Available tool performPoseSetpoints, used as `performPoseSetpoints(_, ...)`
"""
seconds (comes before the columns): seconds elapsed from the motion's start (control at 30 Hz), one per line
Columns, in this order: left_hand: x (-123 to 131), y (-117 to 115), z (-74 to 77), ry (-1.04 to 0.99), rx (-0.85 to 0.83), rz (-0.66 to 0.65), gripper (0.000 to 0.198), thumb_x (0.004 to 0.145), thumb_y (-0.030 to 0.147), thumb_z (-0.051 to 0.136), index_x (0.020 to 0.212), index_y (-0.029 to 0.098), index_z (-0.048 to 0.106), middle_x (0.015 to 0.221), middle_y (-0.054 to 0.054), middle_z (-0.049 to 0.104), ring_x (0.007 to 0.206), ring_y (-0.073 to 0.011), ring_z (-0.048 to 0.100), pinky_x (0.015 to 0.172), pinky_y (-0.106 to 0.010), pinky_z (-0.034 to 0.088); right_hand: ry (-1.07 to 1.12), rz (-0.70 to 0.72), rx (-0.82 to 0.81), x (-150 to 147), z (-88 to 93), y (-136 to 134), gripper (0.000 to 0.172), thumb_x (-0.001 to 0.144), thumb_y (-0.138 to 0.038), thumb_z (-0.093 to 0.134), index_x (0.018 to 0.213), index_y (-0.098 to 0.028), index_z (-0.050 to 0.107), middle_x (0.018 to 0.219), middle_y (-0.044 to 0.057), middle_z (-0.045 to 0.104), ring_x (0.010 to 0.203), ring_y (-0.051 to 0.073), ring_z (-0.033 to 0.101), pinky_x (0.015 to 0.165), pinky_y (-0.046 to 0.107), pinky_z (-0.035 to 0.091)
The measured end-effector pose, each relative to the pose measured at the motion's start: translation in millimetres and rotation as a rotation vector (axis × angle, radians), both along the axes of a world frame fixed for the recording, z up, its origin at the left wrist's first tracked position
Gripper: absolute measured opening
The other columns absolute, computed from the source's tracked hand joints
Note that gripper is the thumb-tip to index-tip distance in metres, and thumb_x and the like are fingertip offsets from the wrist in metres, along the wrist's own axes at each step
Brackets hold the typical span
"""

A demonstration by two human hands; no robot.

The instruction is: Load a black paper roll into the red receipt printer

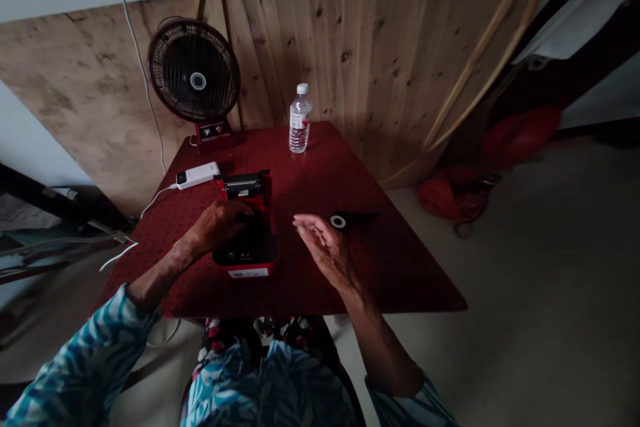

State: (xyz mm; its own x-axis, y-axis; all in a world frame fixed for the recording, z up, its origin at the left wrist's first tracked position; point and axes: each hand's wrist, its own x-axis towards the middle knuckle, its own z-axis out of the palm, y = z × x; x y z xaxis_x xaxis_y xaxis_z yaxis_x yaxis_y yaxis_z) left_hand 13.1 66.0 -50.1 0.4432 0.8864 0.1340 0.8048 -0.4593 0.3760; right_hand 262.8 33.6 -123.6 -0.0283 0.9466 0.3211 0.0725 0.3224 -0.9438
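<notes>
A red and black box-shaped device (250, 253) sits near the table's front edge, with a raised bar and roller-like part (244, 185) at its far end. My left hand (223, 221) lies over the left side of this device. One finger stretches across it; the other fingertips are lost in the dark interior. Just to the right, my right hand (323, 240) hovers with its fingers extended and thumb side up, apart from the device and holding nothing. Beside that hand lies a dark piece with a white ring (338, 221), its kind too dark to make out.
A fan (195, 77) and a clear plastic bottle (300, 120) stand at the back of the red table (390, 260). A white power bank-like block (197, 175) with a cable lies at the left. Wood panels rise behind. Red bags (453, 197) rest on the floor at right.
</notes>
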Motion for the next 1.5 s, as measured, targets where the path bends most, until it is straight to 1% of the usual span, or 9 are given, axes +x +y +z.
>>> performPoseSetpoints(0.33, -2.0, 31.6, -14.6, 0.189, -0.057, -0.043, 0.022, 0.076, 0.013, 0.061, 0.089, 0.024, 0.074, 0.093, -0.007, 0.078, 0.087, -0.027, 0.071, 0.076, -0.035, 0.054, -0.023, 0.019, 0.0, 0.2, -3.5, -2.7, 0.024, 0.093, -0.043, 0.056, 0.105, -0.026, 0.069, 0.103, 0.006, 0.077, 0.095, 0.02, 0.071, 0.088, 0.038, 0.056)
performPoseSetpoints(0.5, -4.6, 36.1, -14.4, 0.096, -0.115, -0.075, 0.019, 0.076, 0.017, 0.063, 0.089, 0.025, 0.076, 0.092, -0.006, 0.078, 0.086, -0.0262, 0.071, 0.079, -0.035, 0.054, -0.017, 0.047, -0.006, -0.8, -5.5, -4.9, 0.023, 0.093, -0.041, 0.057, 0.104, -0.026, 0.069, 0.105, 0.006, 0.076, 0.099, 0.02, 0.071, 0.092, 0.038, 0.056)
performPoseSetpoints(0.67, -17.4, -3.8, 10.8, -0.186, -0.16, -0.052, 0.037, 0.093, 0.049, 0.055, 0.111, 0.024, 0.075, 0.109, -0.006, 0.078, 0.096, -0.0256, 0.073, 0.086, -0.035, 0.056, -0.019, 0.03, -0.05, 3.2, -4.1, -10.2, 0.023, 0.092, -0.041, 0.057, 0.104, -0.025, 0.069, 0.106, 0.007, 0.076, 0.099, 0.02, 0.072, 0.089, 0.037, 0.055)
performPoseSetpoints(0.77, -21.2, -34.7, 17.5, -0.262, -0.137, -0.05, 0.042, 0.086, 0.053, 0.068, 0.115, 0.023, 0.074, 0.111, -0.007, 0.077, 0.097, -0.0267, 0.073, 0.086, -0.034, 0.056, -0.016, 0.032, -0.05, 1.3, -3.5, -11.1, 0.023, 0.092, -0.041, 0.058, 0.104, -0.025, 0.069, 0.11, 0.006, 0.076, 0.102, 0.021, 0.071, 0.09, 0.037, 0.055)
performPoseSetpoints(0.93, -16.5, -44.7, 2.9, -0.227, 0.076, -0.039, 0.023, 0.094, 0.04, 0.06, 0.098, 0.022, 0.074, 0.096, -0.006, 0.077, 0.089, -0.0214, 0.072, 0.086, -0.035, 0.054, -0.036, 0.071, 0.001, -9.8, 2.1, -7.6, 0.023, 0.093, -0.041, 0.056, 0.105, -0.026, 0.069, 0.105, 0.005, 0.077, 0.1, 0.02, 0.071, 0.092, 0.038, 0.055)
performPoseSetpoints(1.07, -10.6, -41.6, -1.4, -0.153, 0.172, -0.025, 0.026, 0.099, 0.037, 0.053, 0.094, 0.023, 0.074, 0.093, -0.004, 0.077, 0.088, -0.0202, 0.07, 0.089, -0.036, 0.049, -0.051, 0.072, 0.003, -12.9, 5.5, -6.1, 0.024, 0.094, -0.041, 0.056, 0.105, -0.026, 0.069, 0.104, 0.006, 0.077, 0.099, 0.021, 0.071, 0.092, 0.038, 0.055)
performPoseSetpoints(1.27, -3.6, -70.7, -1.5, 0.006, 0.351, -0.175, 0.023, 0.101, 0.024, 0.049, 0.098, 0.023, 0.072, 0.091, -0.004, 0.074, 0.085, -0.0191, 0.064, 0.083, -0.035, 0.042, -0.073, 0.049, -0.002, -11.7, 5.6, -1.1, 0.022, 0.093, -0.04, 0.057, 0.105, -0.027, 0.07, 0.109, 0.005, 0.076, 0.104, 0.021, 0.07, 0.096, 0.04, 0.053)
performPoseSetpoints(1.37, -4.2, -84.3, -6.0, 0.071, 0.427, -0.231, 0.022, 0.101, 0.017, 0.048, 0.103, 0.022, 0.069, 0.095, -0.005, 0.073, 0.086, -0.0194, 0.062, 0.084, -0.036, 0.04, -0.007, 0.033, 0.009, -19.1, 10.3, 14.3, 0.029, 0.093, -0.047, 0.057, 0.112, -0.027, 0.067, 0.112, 0.006, 0.074, 0.107, 0.021, 0.069, 0.099, 0.041, 0.053)
performPoseSetpoints(1.5, -6.3, -91.8, -12.4, 0.103, 0.467, -0.234, 0.019, 0.099, 0.017, 0.051, 0.105, 0.022, 0.069, 0.097, -0.005, 0.072, 0.088, -0.0198, 0.061, 0.086, -0.037, 0.04, 0.044, 0.022, 0.009, -36.9, 24.3, 52.7, 0.051, 0.093, -0.06, 0.051, 0.132, -0.027, 0.057, 0.133, 0.01, 0.066, 0.125, 0.023, 0.061, 0.108, 0.043, 0.048)
